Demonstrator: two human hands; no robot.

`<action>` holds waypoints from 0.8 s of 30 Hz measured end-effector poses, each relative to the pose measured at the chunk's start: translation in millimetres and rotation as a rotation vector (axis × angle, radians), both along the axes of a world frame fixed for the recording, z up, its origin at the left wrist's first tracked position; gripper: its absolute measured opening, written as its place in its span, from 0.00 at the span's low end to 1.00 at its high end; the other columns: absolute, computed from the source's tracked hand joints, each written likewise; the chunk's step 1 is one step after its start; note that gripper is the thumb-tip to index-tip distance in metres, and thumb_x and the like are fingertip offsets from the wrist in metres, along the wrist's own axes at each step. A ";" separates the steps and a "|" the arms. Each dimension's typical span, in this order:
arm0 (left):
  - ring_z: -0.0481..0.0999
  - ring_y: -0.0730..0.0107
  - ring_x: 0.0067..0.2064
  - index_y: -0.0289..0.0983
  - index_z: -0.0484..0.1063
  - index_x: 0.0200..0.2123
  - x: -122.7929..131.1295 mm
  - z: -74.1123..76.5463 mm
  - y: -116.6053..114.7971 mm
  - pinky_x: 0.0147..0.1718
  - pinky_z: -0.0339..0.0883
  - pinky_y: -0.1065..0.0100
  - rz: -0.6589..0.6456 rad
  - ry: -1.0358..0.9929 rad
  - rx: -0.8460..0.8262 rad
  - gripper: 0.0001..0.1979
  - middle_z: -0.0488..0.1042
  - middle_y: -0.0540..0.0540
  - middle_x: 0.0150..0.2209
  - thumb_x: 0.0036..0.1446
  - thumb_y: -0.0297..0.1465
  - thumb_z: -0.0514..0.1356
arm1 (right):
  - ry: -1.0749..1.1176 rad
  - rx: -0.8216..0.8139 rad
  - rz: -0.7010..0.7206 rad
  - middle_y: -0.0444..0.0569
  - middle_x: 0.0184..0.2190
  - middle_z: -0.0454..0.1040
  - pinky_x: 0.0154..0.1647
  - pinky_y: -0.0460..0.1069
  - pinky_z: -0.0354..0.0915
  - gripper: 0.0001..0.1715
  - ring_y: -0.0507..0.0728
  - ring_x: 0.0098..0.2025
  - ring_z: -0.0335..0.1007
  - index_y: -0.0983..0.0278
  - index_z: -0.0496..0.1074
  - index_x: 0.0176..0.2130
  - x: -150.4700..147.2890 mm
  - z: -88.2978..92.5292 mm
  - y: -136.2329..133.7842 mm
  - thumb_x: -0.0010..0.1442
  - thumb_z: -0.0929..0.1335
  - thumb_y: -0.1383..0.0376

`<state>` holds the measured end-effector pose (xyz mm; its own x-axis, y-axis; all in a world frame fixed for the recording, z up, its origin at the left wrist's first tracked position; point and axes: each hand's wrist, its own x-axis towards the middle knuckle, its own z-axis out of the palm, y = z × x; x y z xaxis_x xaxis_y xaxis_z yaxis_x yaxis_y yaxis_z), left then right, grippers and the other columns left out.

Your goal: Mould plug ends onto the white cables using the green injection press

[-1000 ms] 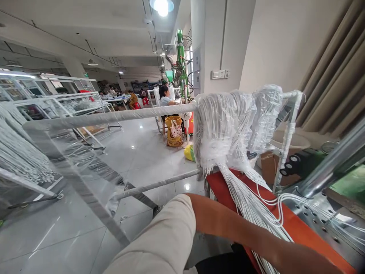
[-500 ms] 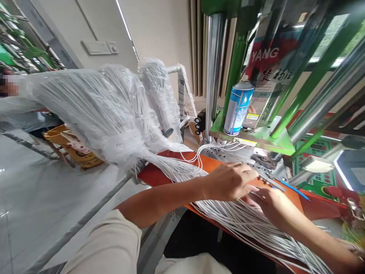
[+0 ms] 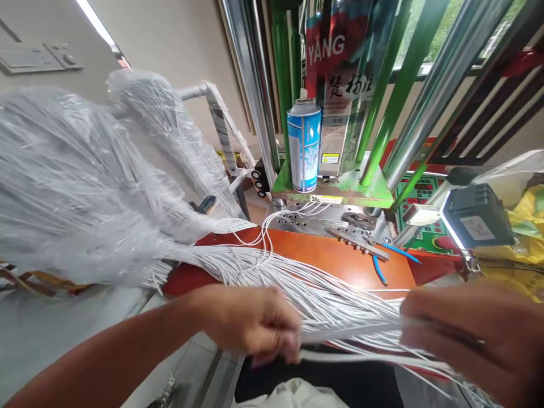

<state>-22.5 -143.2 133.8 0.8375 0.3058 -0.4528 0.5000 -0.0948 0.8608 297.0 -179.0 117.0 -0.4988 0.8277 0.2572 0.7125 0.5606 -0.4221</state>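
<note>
At far left, a **plastic-wrapped wire bundle** (image 3: 72,181) hangs beside a second **wrapped bundle** (image 3: 161,130), which is draped over a white-sleeved rack tube (image 3: 216,127). Below them, the **left hand** (image 3: 255,323) sits at the near edge of an **orange work surface** (image 3: 340,255). The hand is motion-blurred, with its fingers closed on part of the **white wires** (image 3: 340,300). These wires run out of the wrapped bundle and across the surface, and one group spans from the left hand to the right. The two hands are well apart. The **right hand** (image 3: 463,334), also blurred, is closed on the same wires at the right end of the span.

Behind the wires stand a **steel mould plate** (image 3: 306,218) and a **green press frame** (image 3: 348,190), with a **blue aerosol can** (image 3: 304,147) upright on its base. A **slotted metal bar** (image 3: 357,243) and **blue-handled pliers** (image 3: 378,269) lie on the surface. Further right are a **control panel** (image 3: 420,226), a **black device** (image 3: 476,215) and a **yellow bag** (image 3: 514,266).
</note>
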 end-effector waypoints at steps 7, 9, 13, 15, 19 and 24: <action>0.73 0.70 0.31 0.37 0.71 0.43 47.4 -80.9 -27.1 0.31 0.67 0.70 0.204 -0.235 -0.139 0.13 0.74 0.47 0.32 0.64 0.41 0.59 | -0.165 -0.467 0.278 0.41 0.26 0.77 0.25 0.47 0.56 0.10 0.51 0.25 0.71 0.58 0.75 0.31 -21.3 -35.1 7.9 0.66 0.68 0.65; 0.63 0.78 0.20 0.37 0.69 0.46 54.8 -89.2 -22.9 0.20 0.57 0.76 0.391 -0.143 -0.312 0.15 0.69 0.52 0.25 0.68 0.42 0.54 | -0.114 -0.431 0.183 0.42 0.26 0.76 0.26 0.47 0.57 0.14 0.52 0.26 0.71 0.58 0.74 0.30 -9.6 -34.5 26.0 0.68 0.66 0.64; 0.64 0.80 0.17 0.36 0.68 0.41 65.7 -106.5 -1.5 0.16 0.58 0.78 0.487 -0.123 -0.466 0.18 0.70 0.53 0.24 0.62 0.46 0.61 | -0.071 -0.502 0.039 0.42 0.24 0.74 0.29 0.48 0.57 0.19 0.52 0.27 0.68 0.59 0.73 0.28 12.4 -45.9 55.4 0.70 0.64 0.61; 0.66 0.79 0.17 0.36 0.69 0.38 75.4 -112.6 11.8 0.16 0.60 0.77 0.488 -0.185 -0.501 0.19 0.70 0.52 0.24 0.60 0.47 0.63 | 0.028 -0.614 0.077 0.42 0.27 0.75 0.31 0.47 0.60 0.16 0.53 0.30 0.69 0.59 0.75 0.31 13.9 -55.9 67.8 0.69 0.66 0.58; 0.66 0.80 0.18 0.34 0.71 0.37 97.0 -111.9 38.9 0.16 0.59 0.78 0.529 -0.252 -0.491 0.21 0.70 0.52 0.23 0.59 0.48 0.65 | 0.284 -0.540 -0.099 0.45 0.29 0.76 0.35 0.49 0.65 0.22 0.56 0.32 0.70 0.61 0.75 0.34 5.4 -72.6 95.7 0.67 0.66 0.47; 0.69 0.77 0.19 0.34 0.69 0.35 119.8 -112.0 74.0 0.18 0.64 0.74 0.600 -0.318 -0.594 0.29 0.71 0.50 0.24 0.53 0.56 0.67 | 0.578 -0.404 -0.325 0.50 0.39 0.80 0.53 0.57 0.70 0.28 0.61 0.44 0.75 0.58 0.78 0.42 -19.0 -94.2 113.7 0.70 0.59 0.45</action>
<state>97.3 -69.3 21.8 0.7255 0.5214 -0.4493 0.0520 0.6094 0.7912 278.0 -65.2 22.8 -0.0939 0.9943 0.0497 0.4195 0.0848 -0.9038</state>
